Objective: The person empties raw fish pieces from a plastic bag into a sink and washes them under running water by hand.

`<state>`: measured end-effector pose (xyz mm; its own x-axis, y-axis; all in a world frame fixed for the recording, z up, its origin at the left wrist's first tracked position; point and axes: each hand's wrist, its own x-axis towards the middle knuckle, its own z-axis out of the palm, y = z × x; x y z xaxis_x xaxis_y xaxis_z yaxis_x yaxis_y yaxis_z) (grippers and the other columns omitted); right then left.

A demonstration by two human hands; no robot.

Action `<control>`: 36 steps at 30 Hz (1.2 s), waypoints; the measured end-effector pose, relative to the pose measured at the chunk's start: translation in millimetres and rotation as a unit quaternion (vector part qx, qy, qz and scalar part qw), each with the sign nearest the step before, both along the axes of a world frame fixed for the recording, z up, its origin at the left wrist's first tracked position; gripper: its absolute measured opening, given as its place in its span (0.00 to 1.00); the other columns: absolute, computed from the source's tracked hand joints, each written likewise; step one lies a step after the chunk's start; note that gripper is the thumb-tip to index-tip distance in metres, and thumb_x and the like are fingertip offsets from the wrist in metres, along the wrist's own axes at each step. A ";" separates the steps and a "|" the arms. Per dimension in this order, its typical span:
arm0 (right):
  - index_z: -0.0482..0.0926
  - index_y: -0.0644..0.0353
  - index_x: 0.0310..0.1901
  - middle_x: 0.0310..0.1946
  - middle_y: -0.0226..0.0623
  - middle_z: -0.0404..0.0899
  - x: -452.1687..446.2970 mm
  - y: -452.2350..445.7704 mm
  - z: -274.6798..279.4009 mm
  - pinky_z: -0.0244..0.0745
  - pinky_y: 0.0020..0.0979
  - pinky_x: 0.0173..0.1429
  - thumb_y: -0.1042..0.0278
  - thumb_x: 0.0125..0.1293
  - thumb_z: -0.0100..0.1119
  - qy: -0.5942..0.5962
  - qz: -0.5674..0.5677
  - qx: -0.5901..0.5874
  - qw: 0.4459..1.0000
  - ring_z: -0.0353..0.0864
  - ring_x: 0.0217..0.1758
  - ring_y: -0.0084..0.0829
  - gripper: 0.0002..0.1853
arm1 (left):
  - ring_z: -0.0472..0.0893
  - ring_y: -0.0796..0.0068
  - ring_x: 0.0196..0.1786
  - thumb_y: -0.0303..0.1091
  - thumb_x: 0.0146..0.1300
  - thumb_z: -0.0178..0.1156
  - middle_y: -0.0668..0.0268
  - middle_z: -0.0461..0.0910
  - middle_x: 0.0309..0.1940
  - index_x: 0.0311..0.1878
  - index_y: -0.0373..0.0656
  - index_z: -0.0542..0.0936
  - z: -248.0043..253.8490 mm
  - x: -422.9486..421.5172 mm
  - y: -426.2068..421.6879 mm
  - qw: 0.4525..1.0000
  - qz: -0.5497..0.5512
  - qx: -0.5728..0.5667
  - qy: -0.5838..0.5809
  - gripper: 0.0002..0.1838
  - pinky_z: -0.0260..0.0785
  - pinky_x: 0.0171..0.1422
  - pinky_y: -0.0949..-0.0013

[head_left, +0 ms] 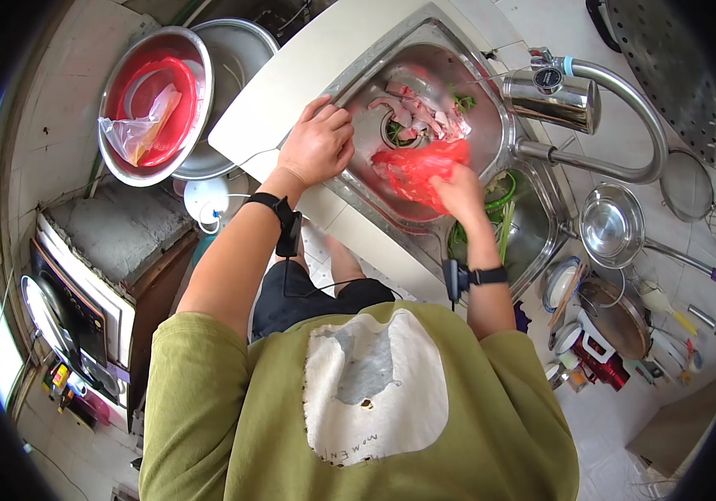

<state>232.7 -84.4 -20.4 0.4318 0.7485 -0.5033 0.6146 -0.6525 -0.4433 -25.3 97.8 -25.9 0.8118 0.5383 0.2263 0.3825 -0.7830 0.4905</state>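
My right hand (pixel 461 194) grips a thin red plastic bag (pixel 412 174) over the near part of the large steel sink basin (pixel 482 79). Pieces of raw pale pink meat (pixel 425 114) lie just beyond the bag, around the drain, with bits of green in the drain. A small green leaf sprig (pixel 464 103) sits beside the meat. At the sink's left rim rests my left hand (pixel 316 144), its fingers curled with nothing visible in them. Long green vegetables (pixel 506 219) lie in the smaller basin, close to my right wrist.
A curved steel faucet (pixel 655 142) and a shiny metal cylinder (pixel 552 100) stand right of the sink. Farther right hang a saucepan (pixel 613 224) and a strainer (pixel 686 185). At left, a metal basin (pixel 110 104) holds a red bowl (pixel 176 142) and a plastic bag.
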 end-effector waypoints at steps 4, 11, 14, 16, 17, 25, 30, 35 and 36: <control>0.85 0.62 0.52 0.42 0.41 0.89 26.0 -13.1 22.1 0.80 0.34 0.50 0.68 0.62 0.66 0.125 -0.112 0.121 0.978 0.88 0.43 0.31 0.17 | 0.80 0.67 0.52 0.30 0.56 0.62 0.66 0.80 0.41 0.35 0.43 0.83 1.4 2.2 1.2 1.000 -0.002 0.008 0.007 0.05 0.61 0.79 0.55; 0.84 0.65 0.54 0.45 0.32 0.87 35.1 -4.8 66.9 0.79 0.29 0.51 0.71 0.70 0.64 0.261 -0.265 0.245 0.895 0.86 0.44 0.25 0.13 | 0.80 0.67 0.53 0.30 0.56 0.62 0.66 0.80 0.41 0.35 0.43 0.83 2.4 2.1 0.2 1.000 -0.003 0.010 -0.003 0.05 0.60 0.79 0.55; 0.83 0.65 0.55 0.46 0.33 0.87 37.7 1.9 84.5 0.78 0.29 0.53 0.69 0.71 0.64 0.230 -0.244 0.292 0.896 0.85 0.45 0.25 0.14 | 0.80 0.67 0.53 0.31 0.56 0.62 0.66 0.80 0.40 0.35 0.43 0.83 1.4 2.5 -1.0 1.000 -0.002 0.002 0.013 0.05 0.60 0.79 0.55; 0.84 0.66 0.52 0.45 0.34 0.87 42.3 4.2 88.5 0.78 0.31 0.54 0.68 0.72 0.64 0.182 -0.231 0.314 0.903 0.84 0.46 0.24 0.13 | 0.80 0.67 0.52 0.31 0.56 0.62 0.67 0.79 0.40 0.35 0.43 0.83 0.7 2.6 0.3 1.000 0.001 0.006 0.003 0.05 0.60 0.79 0.56; 0.84 0.66 0.52 0.45 0.34 0.87 45.8 7.1 89.3 0.78 0.31 0.54 0.68 0.72 0.64 0.183 -0.228 0.315 0.903 0.84 0.46 0.24 0.13 | 0.80 0.67 0.52 0.31 0.56 0.62 0.67 0.79 0.40 0.35 0.43 0.83 0.5 2.4 1.7 1.000 0.003 0.008 0.002 0.05 0.60 0.79 0.56; 0.86 0.66 0.46 0.37 0.37 0.89 48.4 11.3 94.5 0.77 0.32 0.50 0.62 0.70 0.65 0.075 -0.203 0.323 0.921 0.85 0.41 0.26 0.14 | 0.80 0.67 0.50 0.30 0.56 0.62 0.67 0.80 0.40 0.35 0.43 0.83 2.5 1.7 0.4 1.000 -0.002 0.014 -0.002 0.04 0.60 0.79 0.56; 0.86 0.67 0.46 0.38 0.36 0.88 52.7 8.9 88.4 0.77 0.33 0.49 0.61 0.69 0.65 0.058 -0.194 0.310 0.929 0.84 0.40 0.26 0.15 | 0.80 0.67 0.51 0.30 0.56 0.62 0.66 0.80 0.40 0.34 0.43 0.83 -0.8 -0.8 -1.3 1.000 0.001 0.008 -0.002 0.04 0.61 0.79 0.56; 0.85 0.68 0.46 0.36 0.35 0.87 56.7 0.6 96.1 0.77 0.32 0.48 0.62 0.70 0.64 0.123 -0.242 0.330 0.904 0.83 0.39 0.24 0.15 | 0.80 0.66 0.51 0.30 0.56 0.62 0.66 0.80 0.40 0.34 0.43 0.82 0.1 -0.6 -1.3 1.000 -0.002 0.004 -0.004 0.04 0.61 0.78 0.55; 0.85 0.68 0.47 0.37 0.35 0.86 54.5 -0.9 100.4 0.77 0.31 0.48 0.63 0.70 0.64 0.083 -0.210 0.308 0.924 0.82 0.40 0.23 0.15 | 0.80 0.66 0.51 0.30 0.56 0.62 0.66 0.80 0.40 0.34 0.43 0.82 0.4 -0.6 -1.6 1.000 -0.002 0.008 -0.005 0.04 0.61 0.78 0.55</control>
<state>287.2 -85.2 80.1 0.7038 0.6998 -0.1225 0.2550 -0.4097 -0.8759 -25.9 96.3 -25.5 0.8117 0.5313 0.2426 0.3748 -0.7924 0.4814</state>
